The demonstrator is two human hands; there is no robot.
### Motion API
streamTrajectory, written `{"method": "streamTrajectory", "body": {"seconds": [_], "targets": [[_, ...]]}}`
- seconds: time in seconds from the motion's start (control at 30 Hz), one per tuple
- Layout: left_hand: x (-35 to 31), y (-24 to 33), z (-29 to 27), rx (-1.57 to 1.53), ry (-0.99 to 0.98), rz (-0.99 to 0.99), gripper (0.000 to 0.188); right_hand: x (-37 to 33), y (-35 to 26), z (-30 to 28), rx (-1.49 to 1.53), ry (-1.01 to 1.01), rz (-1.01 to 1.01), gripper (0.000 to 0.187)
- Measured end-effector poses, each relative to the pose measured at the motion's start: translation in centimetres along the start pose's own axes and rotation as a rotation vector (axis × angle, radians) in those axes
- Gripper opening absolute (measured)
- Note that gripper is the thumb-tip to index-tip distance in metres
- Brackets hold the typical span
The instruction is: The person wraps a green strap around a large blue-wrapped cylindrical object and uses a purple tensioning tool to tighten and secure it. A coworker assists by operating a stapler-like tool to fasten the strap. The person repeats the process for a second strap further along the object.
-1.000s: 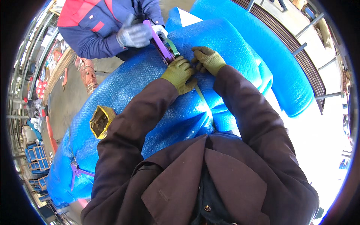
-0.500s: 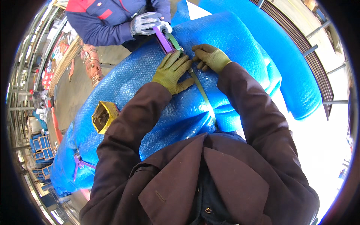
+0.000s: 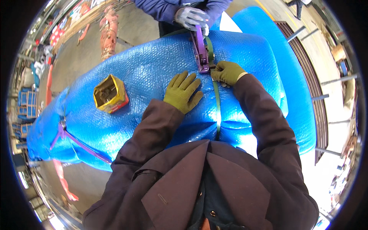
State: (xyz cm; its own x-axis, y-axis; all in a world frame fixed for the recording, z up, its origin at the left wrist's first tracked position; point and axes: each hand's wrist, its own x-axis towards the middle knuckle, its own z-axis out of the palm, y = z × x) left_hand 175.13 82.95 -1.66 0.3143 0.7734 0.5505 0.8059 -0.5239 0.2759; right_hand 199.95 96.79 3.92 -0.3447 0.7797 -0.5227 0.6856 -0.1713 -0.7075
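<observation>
My left hand, in an olive-green work glove, lies flat with fingers spread on a large bundle in shiny blue wrap. My right hand, gloved alike, is closed beside a green strap that crosses the bundle. Its fingertips pinch by the strap, and what they hold is hidden. Just left of them stands a purple strapping tool with a metal foot on the wrap. A co-worker's grey-gloved hand grips the tool's top end.
An open yellow-and-red container with dark contents sits on the bundle, left of my left hand. A purple strap circles the bundle's left end. Further right are another blue-wrapped bundle and dark stacked bars. A red-wrapped roll lies beyond.
My view has shifted, so things sit lower and further right. My left hand has moved away from the tool and strap to the left. My right hand stays by the strap.
</observation>
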Motion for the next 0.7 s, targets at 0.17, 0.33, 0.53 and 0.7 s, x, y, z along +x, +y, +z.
{"method": "streamTrajectory", "body": {"seconds": [0.17,0.33,0.53,0.7], "targets": [[0.2,0.0,0.5,-0.014,0.017,-0.025,0.047,0.2,-2.1,-0.6,-0.189,-0.062,0.099,0.031],[-0.6,1.4,1.8,-0.038,0.102,-0.148,0.043,0.7,-2.3,-1.9,-0.145,-0.221,0.092,0.035],[-1.6,1.4,2.4,-0.110,0.165,-0.212,0.039,1.8,-2.3,-2.4,-0.017,-0.296,0.206,0.033],[-1.7,1.1,1.8,-0.179,0.157,-0.262,0.040,2.1,-3.5,-1.9,-0.115,-0.244,0.302,0.033]]}}
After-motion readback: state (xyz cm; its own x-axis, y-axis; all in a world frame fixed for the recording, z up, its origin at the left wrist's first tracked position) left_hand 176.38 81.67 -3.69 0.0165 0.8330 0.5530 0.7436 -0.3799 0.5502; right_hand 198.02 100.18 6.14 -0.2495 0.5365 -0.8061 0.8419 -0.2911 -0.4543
